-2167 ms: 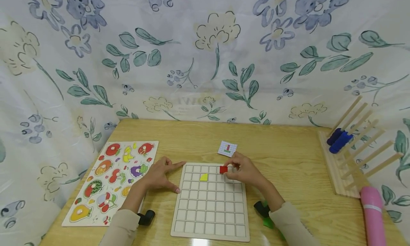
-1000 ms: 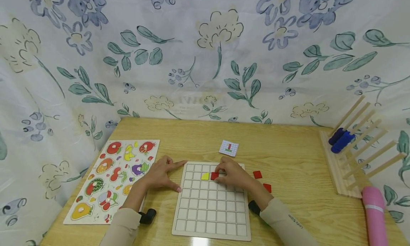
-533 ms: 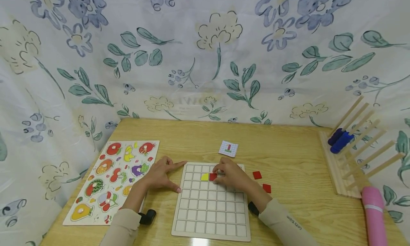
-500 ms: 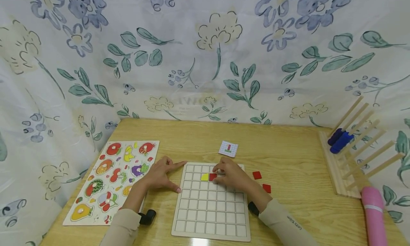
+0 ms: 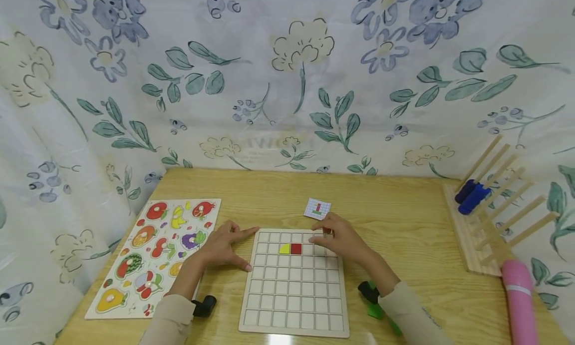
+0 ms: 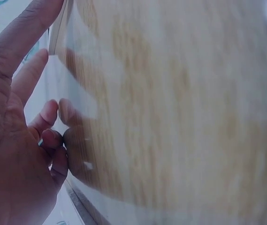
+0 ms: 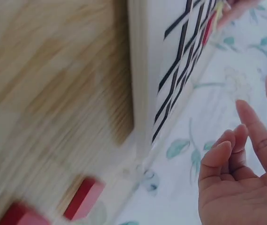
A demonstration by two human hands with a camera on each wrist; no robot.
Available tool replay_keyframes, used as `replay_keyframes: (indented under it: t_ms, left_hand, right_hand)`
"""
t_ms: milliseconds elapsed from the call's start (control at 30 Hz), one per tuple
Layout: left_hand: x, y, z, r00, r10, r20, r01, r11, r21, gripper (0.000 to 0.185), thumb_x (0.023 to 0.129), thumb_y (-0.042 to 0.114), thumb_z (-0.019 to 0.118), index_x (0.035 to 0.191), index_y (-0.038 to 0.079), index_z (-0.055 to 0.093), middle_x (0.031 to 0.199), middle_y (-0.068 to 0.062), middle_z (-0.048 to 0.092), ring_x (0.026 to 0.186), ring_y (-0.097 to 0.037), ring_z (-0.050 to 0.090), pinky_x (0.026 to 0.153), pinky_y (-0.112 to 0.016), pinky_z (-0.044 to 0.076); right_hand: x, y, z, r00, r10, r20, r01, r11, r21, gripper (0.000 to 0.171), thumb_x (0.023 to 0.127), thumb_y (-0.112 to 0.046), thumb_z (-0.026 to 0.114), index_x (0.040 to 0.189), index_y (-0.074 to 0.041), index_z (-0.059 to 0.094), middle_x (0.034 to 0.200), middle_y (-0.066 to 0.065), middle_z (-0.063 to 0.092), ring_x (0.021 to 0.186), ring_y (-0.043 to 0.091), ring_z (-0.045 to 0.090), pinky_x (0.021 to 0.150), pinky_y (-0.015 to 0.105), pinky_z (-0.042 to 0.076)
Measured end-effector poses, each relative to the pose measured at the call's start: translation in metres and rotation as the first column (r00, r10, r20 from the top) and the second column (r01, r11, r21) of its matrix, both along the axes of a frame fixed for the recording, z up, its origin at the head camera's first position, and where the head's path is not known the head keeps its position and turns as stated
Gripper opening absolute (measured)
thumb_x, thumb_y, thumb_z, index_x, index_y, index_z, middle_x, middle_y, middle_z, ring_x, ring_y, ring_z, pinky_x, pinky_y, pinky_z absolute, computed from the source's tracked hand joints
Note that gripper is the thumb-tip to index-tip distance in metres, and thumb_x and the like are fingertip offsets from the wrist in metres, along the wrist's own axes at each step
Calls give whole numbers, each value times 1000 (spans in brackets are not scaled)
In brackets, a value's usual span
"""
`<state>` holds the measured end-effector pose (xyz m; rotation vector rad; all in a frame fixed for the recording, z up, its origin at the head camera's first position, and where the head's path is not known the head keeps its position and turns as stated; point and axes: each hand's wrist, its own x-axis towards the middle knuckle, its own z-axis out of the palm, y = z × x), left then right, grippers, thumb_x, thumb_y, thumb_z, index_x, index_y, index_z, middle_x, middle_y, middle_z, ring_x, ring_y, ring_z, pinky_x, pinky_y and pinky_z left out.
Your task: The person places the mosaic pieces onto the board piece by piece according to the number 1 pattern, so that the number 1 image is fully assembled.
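Observation:
A white grid board (image 5: 294, 305) lies on the wooden table. A yellow tile (image 5: 284, 248) and a red tile (image 5: 295, 248) sit side by side in its second row. My right hand (image 5: 334, 239) hovers over the board's upper right corner, fingers relaxed and holding nothing in the right wrist view; a speck of red shows by its fingertips in the head view. Two loose red tiles (image 7: 84, 199) lie on the table beside the board (image 7: 142, 93). My left hand (image 5: 224, 246) rests flat against the board's left edge, index finger and thumb spread. The left wrist view is blurred.
A fruit peg puzzle (image 5: 152, 255) lies at the left. A small pattern card (image 5: 317, 208) sits behind the board. A wooden dowel rack (image 5: 494, 220) with blue pieces (image 5: 469, 195) stands at the right, with a pink cylinder (image 5: 518, 300) in front of it. Green pieces (image 5: 375, 311) lie by my right wrist.
The red tile went from my right fingers into the cell right of the yellow tile. My right hand then let go and drew back toward the board's upper right corner. The left hand stayed put.

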<state>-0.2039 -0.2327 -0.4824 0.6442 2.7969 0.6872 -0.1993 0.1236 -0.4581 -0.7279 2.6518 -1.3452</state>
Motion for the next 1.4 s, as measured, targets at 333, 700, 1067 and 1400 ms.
replay_keyframes:
  t_ms: [333,700,1067,1400]
  left_hand:
    - [0,0,-2,1000,12,15,-12,1000,10,101,57,63,87,146,35,49,98,-1,32,84,-18,31,70,-33,25]
    - [1,-1,0,1000,17,24,-17,999,27,101,57,62,88,146,34,50,97,-2,32,85,-19,31,71,-34,26]
    - [1,1,0,1000,15,23,-15,1000,10,100,58,62,87,146,35,50,97,-1,33,85,-18,31,71,-34,26]
    - [0,1,1,1000,5,22,-5,1000,6,99,58,61,87,146,33,50,97,-1,33,84,-18,31,71,-34,25]
  right_hand:
    - [0,37,-2,996,-91,-8,90,993,-71,32,85,-23,79,112,-5,74,85,1,52,77,15,45,69,26,42]
    - [6,66,-4,995,-102,19,103,993,-51,38,79,-15,84,113,-3,72,89,14,53,79,26,46,69,25,41]
    - [11,88,-13,991,-126,53,129,990,-65,36,81,-16,82,115,-6,72,89,8,53,80,20,46,70,24,42]
    - [11,98,-21,990,-116,77,119,992,-34,37,81,-17,82,114,-6,72,89,6,52,81,16,45,70,24,42]
